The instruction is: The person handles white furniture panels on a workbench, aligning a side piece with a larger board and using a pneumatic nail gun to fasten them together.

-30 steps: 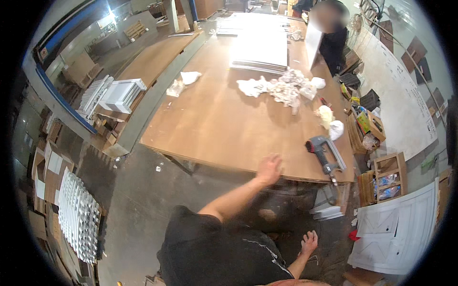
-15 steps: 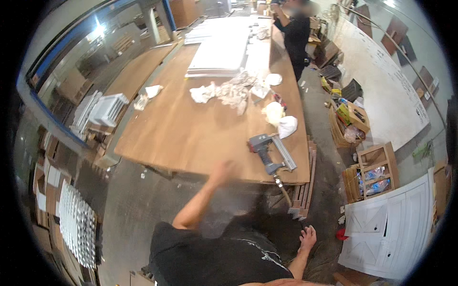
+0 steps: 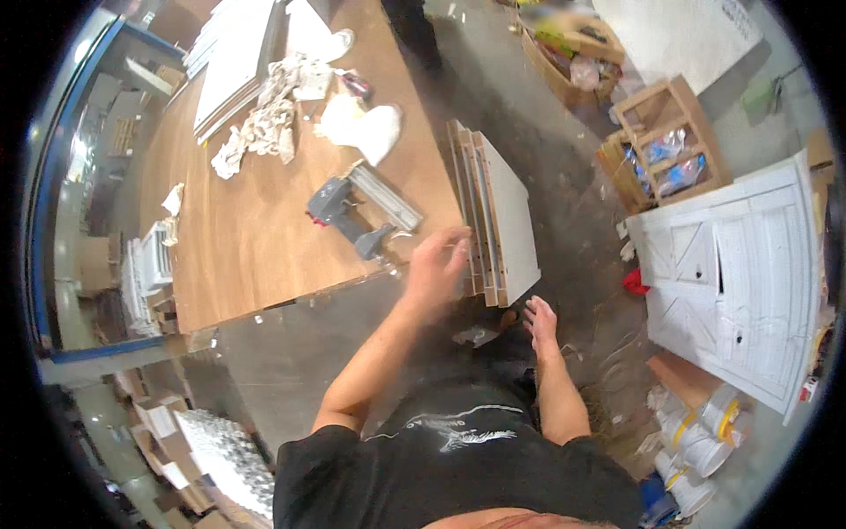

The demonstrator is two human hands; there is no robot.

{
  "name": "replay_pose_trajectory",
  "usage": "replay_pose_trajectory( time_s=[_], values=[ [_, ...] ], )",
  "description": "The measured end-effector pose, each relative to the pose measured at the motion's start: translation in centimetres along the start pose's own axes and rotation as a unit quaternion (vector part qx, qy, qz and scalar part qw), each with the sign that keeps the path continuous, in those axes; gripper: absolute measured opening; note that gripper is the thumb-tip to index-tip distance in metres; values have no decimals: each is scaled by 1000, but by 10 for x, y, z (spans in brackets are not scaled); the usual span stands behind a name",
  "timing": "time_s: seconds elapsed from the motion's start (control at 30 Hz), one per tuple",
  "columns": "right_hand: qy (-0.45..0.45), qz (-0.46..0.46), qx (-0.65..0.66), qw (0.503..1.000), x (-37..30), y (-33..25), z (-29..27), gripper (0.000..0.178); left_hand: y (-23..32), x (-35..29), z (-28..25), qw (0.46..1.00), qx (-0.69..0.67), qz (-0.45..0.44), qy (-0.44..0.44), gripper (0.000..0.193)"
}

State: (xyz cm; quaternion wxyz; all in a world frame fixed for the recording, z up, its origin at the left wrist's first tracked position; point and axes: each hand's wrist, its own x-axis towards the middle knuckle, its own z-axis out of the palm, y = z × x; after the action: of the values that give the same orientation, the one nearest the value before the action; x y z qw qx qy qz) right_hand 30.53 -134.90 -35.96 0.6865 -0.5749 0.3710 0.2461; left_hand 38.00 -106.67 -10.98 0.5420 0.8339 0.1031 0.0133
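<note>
Several panels with white faces and brown edges (image 3: pixel 504 212) lean upright in a row against the right side of the wooden table. My left hand (image 3: pixel 439 264), slightly blurred, reaches over the table's near right corner to the edges of these panels; its fingers are stretched out and grip nothing visible. Whether the fingertips touch the panels I cannot tell. Below the panels' near lower corner is my right hand (image 3: pixel 541 322), open with fingers apart and nothing in it. A grey pneumatic nail gun (image 3: pixel 348 216) lies on the table just beyond my left hand.
Crumpled cloths (image 3: pixel 269 119) and a stack of white boards (image 3: pixel 233 70) lie on the wooden table (image 3: pixel 238 238). At the right stand a white panelled door (image 3: pixel 696 264), a wooden frame box (image 3: pixel 674 141) and white buckets (image 3: pixel 705 450). A person's dark-clothed leg (image 3: pixel 412 31) shows beyond the table.
My view has turned to the right and down. My left hand has moved right, to the leaning panels. My right hand has come forward, toward their lower end.
</note>
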Motion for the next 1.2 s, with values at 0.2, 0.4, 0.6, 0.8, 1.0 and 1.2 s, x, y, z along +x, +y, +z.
replay_pose_trajectory(
  time_s=[0.2,0.4,0.6,0.8,1.0,1.2],
  values=[
    [-54,191,30,980,80,43,-10,46,-54,83,141,991,119,-68,-13,53],
    [-45,269,119,955,97,24,-2,54,-108,149,208,949,211,-201,123,63],
    [-88,295,191,932,115,7,-1,51,-106,139,212,955,225,-159,113,64],
    [-72,321,193,924,134,-5,0,59,-91,163,205,933,177,-301,85,73],
    [-108,281,246,922,158,14,-12,47,-134,168,223,930,215,-297,-29,65],
    [-216,285,229,905,145,-4,-22,62,-153,151,258,951,136,-277,-24,42]
  ],
)
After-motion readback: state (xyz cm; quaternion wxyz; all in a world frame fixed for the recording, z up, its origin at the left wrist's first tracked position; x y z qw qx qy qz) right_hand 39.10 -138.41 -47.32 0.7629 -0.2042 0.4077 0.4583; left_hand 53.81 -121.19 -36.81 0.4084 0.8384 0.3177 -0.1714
